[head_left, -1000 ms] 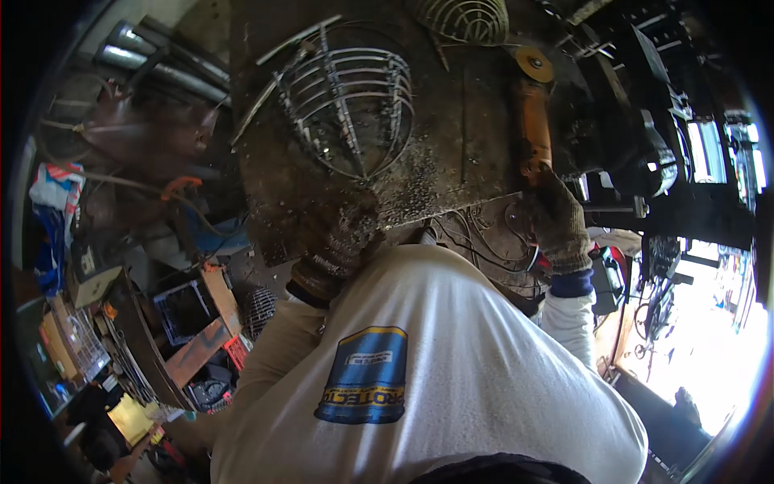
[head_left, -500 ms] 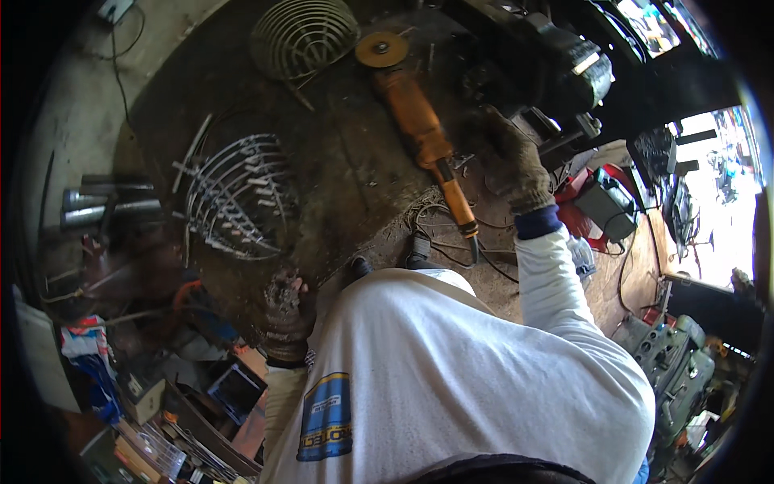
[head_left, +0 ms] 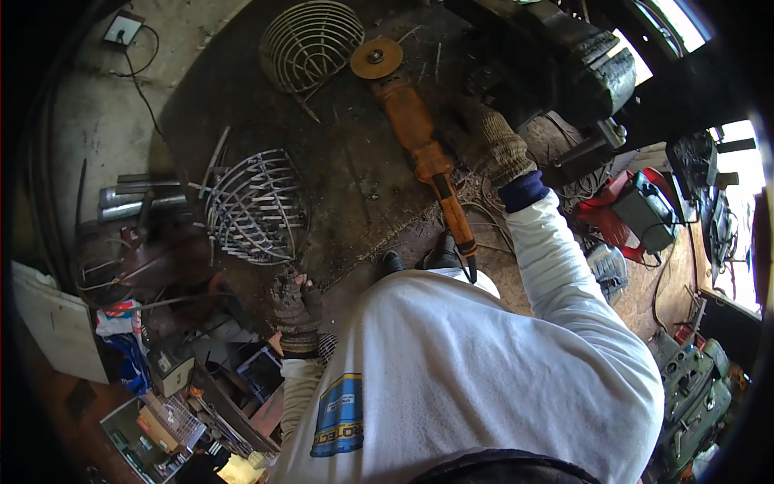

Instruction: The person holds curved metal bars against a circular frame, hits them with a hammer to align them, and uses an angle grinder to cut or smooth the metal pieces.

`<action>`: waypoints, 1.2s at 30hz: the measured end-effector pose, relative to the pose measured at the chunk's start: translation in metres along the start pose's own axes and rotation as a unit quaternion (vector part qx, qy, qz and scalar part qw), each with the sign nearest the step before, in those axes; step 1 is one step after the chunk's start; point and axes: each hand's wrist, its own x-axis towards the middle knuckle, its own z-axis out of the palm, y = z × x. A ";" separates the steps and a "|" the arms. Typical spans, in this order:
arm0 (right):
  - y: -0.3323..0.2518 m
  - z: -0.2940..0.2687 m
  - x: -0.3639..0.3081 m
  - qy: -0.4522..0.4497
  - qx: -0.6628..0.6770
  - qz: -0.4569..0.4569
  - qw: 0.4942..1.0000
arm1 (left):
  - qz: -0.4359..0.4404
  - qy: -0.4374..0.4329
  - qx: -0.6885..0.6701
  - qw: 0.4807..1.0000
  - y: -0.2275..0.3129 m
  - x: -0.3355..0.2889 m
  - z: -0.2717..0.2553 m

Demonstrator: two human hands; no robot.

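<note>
My left hand [head_left: 296, 310], in a dirty knit glove with bare fingertips, is at the near left edge of the dark workbench [head_left: 347, 218]. Its fingers are slightly bent and apart, and I see nothing in them. Just beyond it lies a curved grille of welded metal rods [head_left: 256, 208]. My right hand [head_left: 485, 143], gloved too, is between an orange angle grinder [head_left: 415, 129] and the dark bench vise [head_left: 592, 77]. Its fingers are lost in shadow, so a grip cannot be made out. The grinder lies on the bench, its disc [head_left: 376, 58] at the far end.
A round wire grille [head_left: 313, 44] lies at the bench's far side. Metal tubes [head_left: 141, 202] are at the left. To the right stand a red and grey machine [head_left: 637, 211] and loose cables. Boxes and tools crowd the lower left; a grey-green machine [head_left: 697, 387] is lower right.
The view has shifted, so most things sit a little further right and the left-hand side is sharper. My right hand has moved slightly left, closer to the grinder. My left hand stays near the bench edge.
</note>
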 end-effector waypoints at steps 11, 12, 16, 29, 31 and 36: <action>0.005 0.008 0.000 0.013 -0.052 -0.014 0.998 | -0.034 0.014 0.003 0.999 0.005 0.000 0.009; 0.009 0.011 -0.001 0.021 -0.038 -0.012 0.999 | -0.047 0.016 0.016 0.999 0.003 -0.004 0.012; 0.016 0.015 -0.002 0.026 -0.072 -0.024 0.997 | -0.025 0.040 0.065 0.997 -0.002 -0.009 0.014; 0.015 -0.002 0.004 0.030 -0.141 -0.048 0.988 | 0.070 0.021 -0.045 0.996 0.063 0.253 -0.012; 0.014 0.003 0.007 0.055 -0.142 -0.037 0.988 | 0.130 0.008 0.072 0.989 0.021 0.318 0.011; 0.012 0.008 0.008 0.111 -0.179 -0.062 0.976 | -0.029 -0.174 0.125 0.976 -0.022 0.421 0.073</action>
